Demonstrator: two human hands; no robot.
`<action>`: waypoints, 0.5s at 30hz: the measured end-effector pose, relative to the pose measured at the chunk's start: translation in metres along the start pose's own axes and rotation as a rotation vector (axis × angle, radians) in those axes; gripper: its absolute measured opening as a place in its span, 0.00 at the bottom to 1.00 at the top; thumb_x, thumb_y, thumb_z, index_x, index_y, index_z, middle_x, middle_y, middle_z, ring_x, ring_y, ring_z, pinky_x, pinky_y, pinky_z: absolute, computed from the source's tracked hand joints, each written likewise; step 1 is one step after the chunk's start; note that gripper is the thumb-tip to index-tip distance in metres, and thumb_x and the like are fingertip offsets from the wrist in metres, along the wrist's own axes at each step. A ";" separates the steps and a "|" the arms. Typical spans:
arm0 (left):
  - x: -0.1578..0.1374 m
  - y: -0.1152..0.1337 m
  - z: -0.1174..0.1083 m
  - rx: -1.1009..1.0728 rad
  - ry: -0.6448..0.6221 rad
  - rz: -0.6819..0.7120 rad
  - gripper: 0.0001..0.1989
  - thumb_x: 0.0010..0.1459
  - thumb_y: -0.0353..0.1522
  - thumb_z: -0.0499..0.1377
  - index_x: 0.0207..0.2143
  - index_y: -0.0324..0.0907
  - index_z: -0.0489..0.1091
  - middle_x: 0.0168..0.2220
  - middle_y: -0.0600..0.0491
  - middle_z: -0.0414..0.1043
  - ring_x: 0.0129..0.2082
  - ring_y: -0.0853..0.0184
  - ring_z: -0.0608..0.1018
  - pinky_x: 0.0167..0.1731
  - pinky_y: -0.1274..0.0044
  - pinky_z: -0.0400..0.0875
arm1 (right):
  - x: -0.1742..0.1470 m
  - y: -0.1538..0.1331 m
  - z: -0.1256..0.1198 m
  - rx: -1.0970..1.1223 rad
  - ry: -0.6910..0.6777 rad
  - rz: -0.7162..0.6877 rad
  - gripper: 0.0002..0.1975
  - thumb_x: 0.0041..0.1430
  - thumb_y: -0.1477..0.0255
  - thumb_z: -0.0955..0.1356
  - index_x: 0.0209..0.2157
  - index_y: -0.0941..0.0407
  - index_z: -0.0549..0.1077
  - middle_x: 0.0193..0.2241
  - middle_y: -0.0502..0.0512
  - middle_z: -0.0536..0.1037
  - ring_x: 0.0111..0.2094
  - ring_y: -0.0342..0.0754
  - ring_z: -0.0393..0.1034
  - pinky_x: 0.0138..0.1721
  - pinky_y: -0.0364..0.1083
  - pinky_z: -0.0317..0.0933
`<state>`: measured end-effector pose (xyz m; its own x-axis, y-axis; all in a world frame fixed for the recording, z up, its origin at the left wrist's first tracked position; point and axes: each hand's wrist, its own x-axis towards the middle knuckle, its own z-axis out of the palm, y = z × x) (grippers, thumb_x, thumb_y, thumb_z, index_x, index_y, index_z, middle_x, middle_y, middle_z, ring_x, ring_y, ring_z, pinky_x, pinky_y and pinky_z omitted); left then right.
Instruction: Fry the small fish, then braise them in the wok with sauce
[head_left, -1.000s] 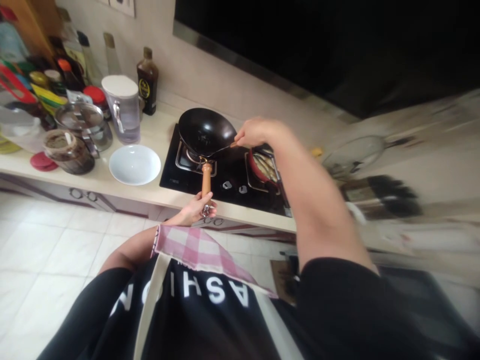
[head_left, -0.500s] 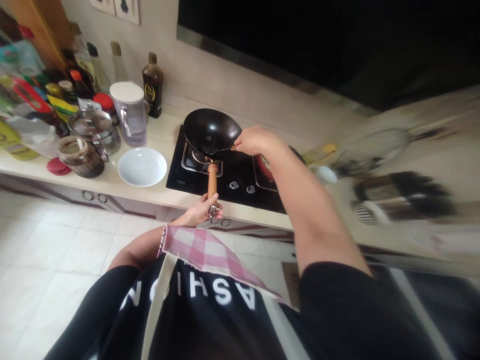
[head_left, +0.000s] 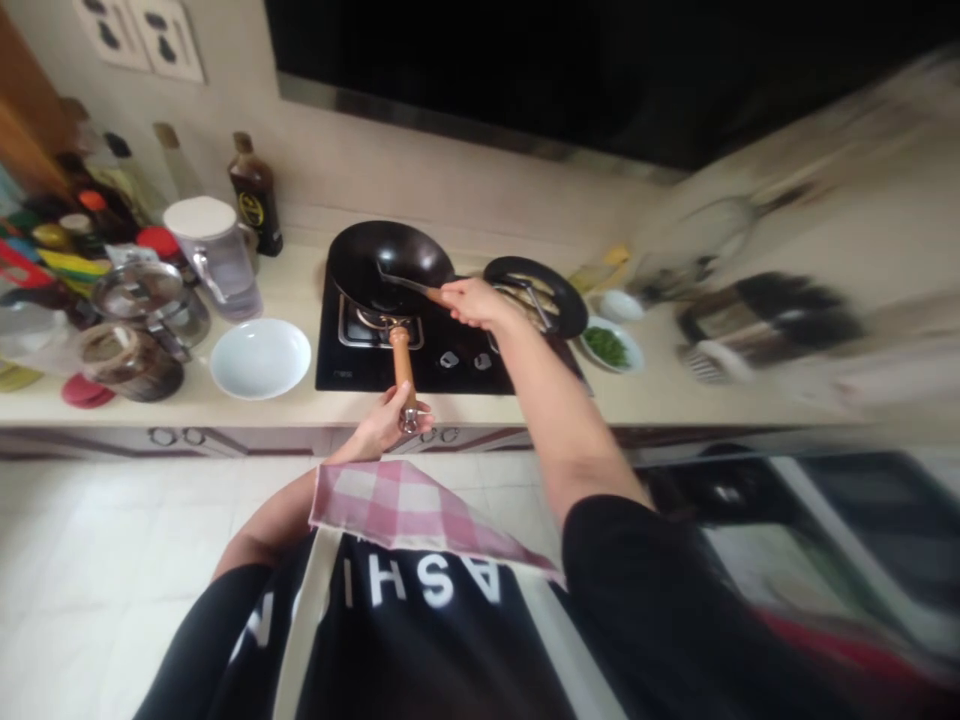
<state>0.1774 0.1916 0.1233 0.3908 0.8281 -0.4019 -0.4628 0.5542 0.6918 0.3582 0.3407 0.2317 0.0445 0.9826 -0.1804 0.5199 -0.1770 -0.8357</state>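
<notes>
A dark wok sits on the left burner of the black gas stove, its wooden handle pointing toward me. My left hand is closed around that handle. In my right hand is the wooden grip of a spatula, whose metal end reaches into the wok. The wok looks empty inside, though its bottom is partly hidden. On the right burner stands a second black pan with pale pieces in it, partly covered by my right forearm.
A white bowl stands left of the stove, near a jar, a lidded pot, a pitcher and a sauce bottle. Right of the stove is a bowl of chopped greens. The dark range hood overhangs the stove.
My view has swung to the right, uncovering the second pan and the greens. The spatula has shifted within the wok and more of it now shows. Both hands keep their holds.
</notes>
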 end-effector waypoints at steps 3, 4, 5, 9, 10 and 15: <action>0.002 0.004 -0.002 0.017 0.014 -0.007 0.21 0.60 0.47 0.59 0.40 0.38 0.62 0.28 0.49 0.75 0.24 0.65 0.80 0.26 0.74 0.77 | -0.017 0.021 0.014 0.424 -0.053 0.190 0.09 0.69 0.67 0.61 0.40 0.55 0.69 0.17 0.45 0.65 0.12 0.34 0.49 0.11 0.33 0.40; 0.004 0.005 -0.003 0.025 0.019 -0.009 0.21 0.60 0.47 0.59 0.40 0.38 0.62 0.28 0.49 0.75 0.24 0.65 0.80 0.25 0.74 0.77 | -0.020 0.028 0.021 0.579 -0.099 0.255 0.10 0.71 0.68 0.58 0.39 0.56 0.68 0.17 0.45 0.64 0.12 0.33 0.48 0.11 0.32 0.39; 0.006 0.006 -0.004 0.033 0.023 -0.010 0.21 0.61 0.47 0.59 0.40 0.38 0.62 0.28 0.49 0.75 0.24 0.65 0.79 0.25 0.74 0.77 | -0.022 0.034 0.027 0.720 -0.137 0.316 0.12 0.71 0.68 0.57 0.38 0.57 0.67 0.18 0.45 0.64 0.12 0.33 0.47 0.10 0.31 0.39; 0.013 0.009 -0.008 0.066 0.024 -0.021 0.19 0.64 0.47 0.55 0.40 0.38 0.64 0.29 0.48 0.75 0.23 0.66 0.79 0.25 0.74 0.76 | -0.025 0.051 0.045 1.158 -0.227 0.432 0.13 0.72 0.67 0.56 0.37 0.58 0.65 0.21 0.46 0.65 0.12 0.31 0.49 0.09 0.29 0.40; 0.013 0.010 -0.008 0.070 0.021 -0.025 0.20 0.64 0.47 0.54 0.40 0.38 0.64 0.29 0.48 0.75 0.24 0.66 0.79 0.25 0.74 0.76 | -0.025 0.054 0.047 1.207 -0.217 0.431 0.12 0.72 0.68 0.56 0.37 0.59 0.65 0.21 0.46 0.66 0.13 0.31 0.51 0.09 0.29 0.42; 0.011 0.013 -0.005 0.072 0.038 -0.054 0.22 0.62 0.49 0.56 0.40 0.38 0.65 0.30 0.48 0.75 0.27 0.65 0.80 0.27 0.74 0.76 | -0.026 0.054 0.053 1.246 -0.168 0.405 0.11 0.71 0.68 0.57 0.39 0.58 0.65 0.24 0.52 0.71 0.18 0.37 0.64 0.13 0.33 0.57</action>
<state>0.1718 0.2084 0.1255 0.3822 0.8007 -0.4612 -0.3827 0.5915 0.7097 0.3399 0.3021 0.1636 -0.1428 0.8454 -0.5147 -0.6367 -0.4766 -0.6062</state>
